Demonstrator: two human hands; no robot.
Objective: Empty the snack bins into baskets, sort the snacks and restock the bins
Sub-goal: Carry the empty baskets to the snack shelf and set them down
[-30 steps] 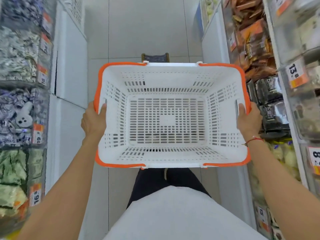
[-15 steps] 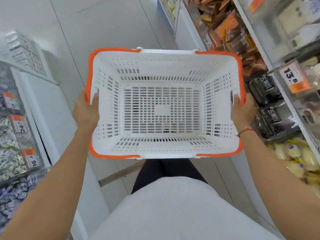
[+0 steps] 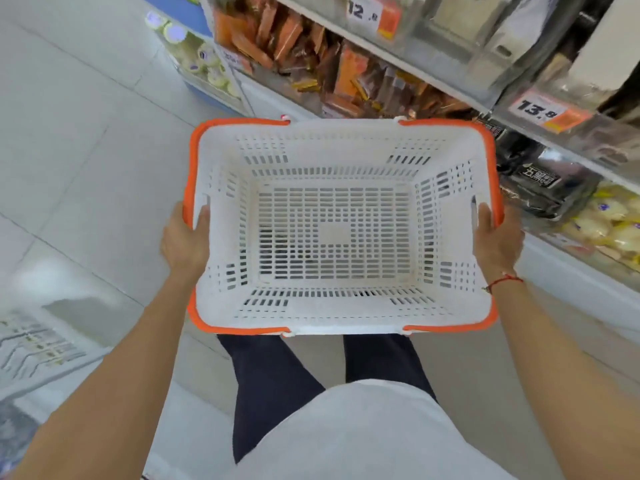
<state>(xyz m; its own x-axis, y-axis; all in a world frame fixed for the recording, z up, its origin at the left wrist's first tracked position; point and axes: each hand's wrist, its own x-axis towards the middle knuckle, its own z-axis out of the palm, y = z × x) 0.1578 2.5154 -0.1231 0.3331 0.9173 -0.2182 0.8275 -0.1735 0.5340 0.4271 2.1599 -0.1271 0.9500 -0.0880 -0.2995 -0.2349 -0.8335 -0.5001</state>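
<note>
Left hand (image 3: 185, 239) and right hand (image 3: 497, 242) grip the basket (image 3: 221, 317); nothing inside.

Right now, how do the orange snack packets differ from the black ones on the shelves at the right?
The orange snack packets lie farther along the aisle, long, narrow and jumbled. The black snack packets lie nearer, beside the basket, broader, with white characters. Both sit in clear-fronted bins on the right-hand shelving.

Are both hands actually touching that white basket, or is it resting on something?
Touching. The head view shows the left hand and the right hand each gripping a short side of the basket, thumbs hooked over its rim. Nothing visibly supports it underneath.
</note>
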